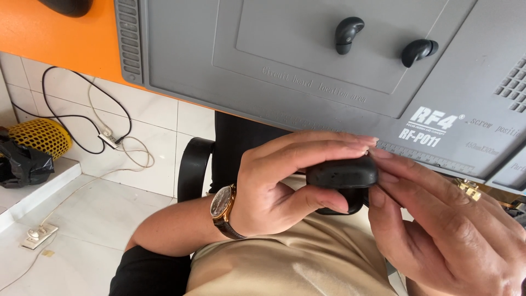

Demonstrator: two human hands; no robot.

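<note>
**Fingers pinching the case over open lap**

Fingers [329,143] of your left hand [274,186] are lying pressed together along the top of the black earbud charging case [342,172], with the thumb clamping from beneath, so that hand is pinching the case. Your right hand [444,230] is closing in from the other side, its fingertips touching the end and underside of the case; whether they are gripping or merely steadying it, you cannot tell from this angle.

You are holding the case in the air, just in front of the edge of the grey silicone work mat [181,49], above your beige trousers [285,263] and the white tiled floor [82,219]. That is the risk as I judge it: the shell looks smooth and rounded, and if the lid is springing open while you are squeezing, the case could be slipping out and dropping to the tiles rather than the mat.

Farther off, the two black earbuds [348,34] are lying loose and apart on the mat's raised panel. A nudge of the table could be rolling them toward the edge.
</note>
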